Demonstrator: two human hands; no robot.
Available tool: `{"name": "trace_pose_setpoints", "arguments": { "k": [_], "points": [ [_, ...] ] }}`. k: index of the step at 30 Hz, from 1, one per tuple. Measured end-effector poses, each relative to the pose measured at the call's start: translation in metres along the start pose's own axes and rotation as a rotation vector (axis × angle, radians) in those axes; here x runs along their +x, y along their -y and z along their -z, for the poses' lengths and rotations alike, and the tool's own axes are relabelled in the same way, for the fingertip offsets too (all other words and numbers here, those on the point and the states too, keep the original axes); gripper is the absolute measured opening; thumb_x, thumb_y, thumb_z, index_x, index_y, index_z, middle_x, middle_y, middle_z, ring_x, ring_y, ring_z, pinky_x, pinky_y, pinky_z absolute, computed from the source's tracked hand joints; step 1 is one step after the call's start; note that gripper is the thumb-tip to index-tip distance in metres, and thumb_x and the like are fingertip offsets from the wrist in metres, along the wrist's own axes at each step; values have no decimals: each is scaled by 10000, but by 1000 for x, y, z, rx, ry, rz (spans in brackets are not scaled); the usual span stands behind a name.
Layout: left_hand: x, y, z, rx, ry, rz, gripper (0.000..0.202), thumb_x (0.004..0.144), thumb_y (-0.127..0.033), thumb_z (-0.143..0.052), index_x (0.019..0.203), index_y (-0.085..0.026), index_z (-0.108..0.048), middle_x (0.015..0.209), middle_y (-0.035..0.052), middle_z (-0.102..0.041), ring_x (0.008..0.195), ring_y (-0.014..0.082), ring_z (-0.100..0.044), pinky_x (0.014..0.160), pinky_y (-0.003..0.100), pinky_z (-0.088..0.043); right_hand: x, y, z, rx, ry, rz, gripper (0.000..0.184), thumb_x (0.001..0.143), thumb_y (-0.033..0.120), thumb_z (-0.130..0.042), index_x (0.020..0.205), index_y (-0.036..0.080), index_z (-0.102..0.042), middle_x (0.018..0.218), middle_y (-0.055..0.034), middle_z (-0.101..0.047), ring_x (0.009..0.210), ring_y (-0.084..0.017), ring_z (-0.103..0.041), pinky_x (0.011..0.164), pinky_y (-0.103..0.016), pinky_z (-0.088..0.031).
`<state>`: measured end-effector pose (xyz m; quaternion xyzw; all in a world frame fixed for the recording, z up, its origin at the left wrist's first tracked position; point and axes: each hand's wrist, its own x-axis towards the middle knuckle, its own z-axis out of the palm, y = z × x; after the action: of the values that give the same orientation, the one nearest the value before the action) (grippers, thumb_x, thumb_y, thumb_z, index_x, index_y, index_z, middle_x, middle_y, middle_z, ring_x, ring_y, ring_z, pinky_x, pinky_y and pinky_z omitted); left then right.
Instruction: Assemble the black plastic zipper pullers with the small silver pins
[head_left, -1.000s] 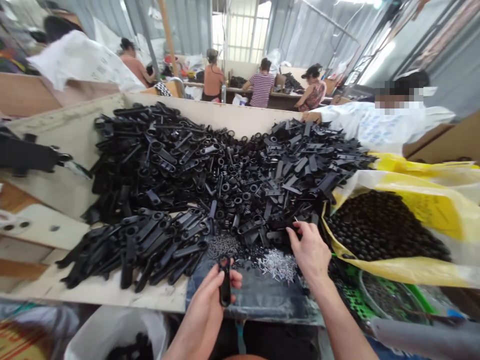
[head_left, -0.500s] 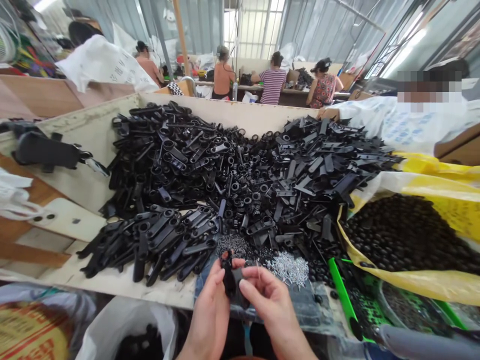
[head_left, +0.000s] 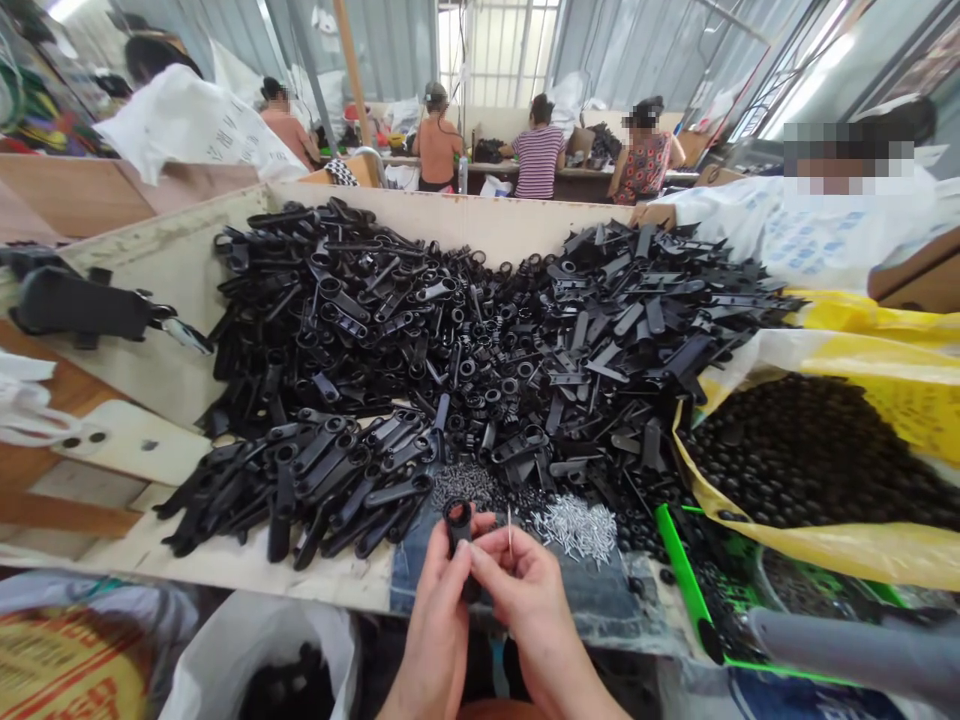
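Note:
Low in the centre, my left hand (head_left: 437, 612) is closed round a long black plastic part with a ring-shaped end (head_left: 458, 520), the ring pointing up. My right hand (head_left: 529, 592) presses its thumb against the same part from the right, fingers curled. A thin metal pin (head_left: 510, 530) sticks up between the fingers of that hand. The lower end of the part is mostly hidden by my hands. Just beyond them lie a heap of silver screws (head_left: 577, 528) and a heap of small dark grey pieces (head_left: 463, 485), on a blue cloth (head_left: 592, 600).
Ringed black parts (head_left: 330, 300) heap at left, flat pointed ones (head_left: 645, 300) at right. Similar long parts (head_left: 300, 480) lie in rows at near left. A yellow-white sack (head_left: 697, 490) holds black round pieces, beside a green tray (head_left: 686, 590). Several people sit beyond the bin wall (head_left: 480, 212).
The flat black piece in my right hand has come against the ringed part in my left, and they now look like one. My hands have drawn closer together.

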<state>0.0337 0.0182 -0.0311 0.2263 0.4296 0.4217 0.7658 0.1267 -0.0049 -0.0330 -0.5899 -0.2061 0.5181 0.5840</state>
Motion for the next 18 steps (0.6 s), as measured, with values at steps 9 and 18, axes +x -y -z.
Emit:
{"name": "trace_pose_setpoints", "arguments": {
  "k": [9,18],
  "points": [
    [-4,2,-4,33,-40,-23,499,812,-527,-764,1216,-241,-705,1275,109,-727,1244,318,-632,1084,448,-467,0,3,5,-195,-5,113,377,781,519,-783,682,168,-687,650,0,-637,599,-142,-498,591,-256,-407],
    [2,11,14,114,-119,-3,571,815,-524,-763,1307,-257,-654,1500,104,-581,1345,301,-560,1036,370,-509,7,7,12,-362,14,94,370,747,494,-783,618,202,-596,599,29,-575,544,-138,-481,530,-257,-377]
  ]
}}
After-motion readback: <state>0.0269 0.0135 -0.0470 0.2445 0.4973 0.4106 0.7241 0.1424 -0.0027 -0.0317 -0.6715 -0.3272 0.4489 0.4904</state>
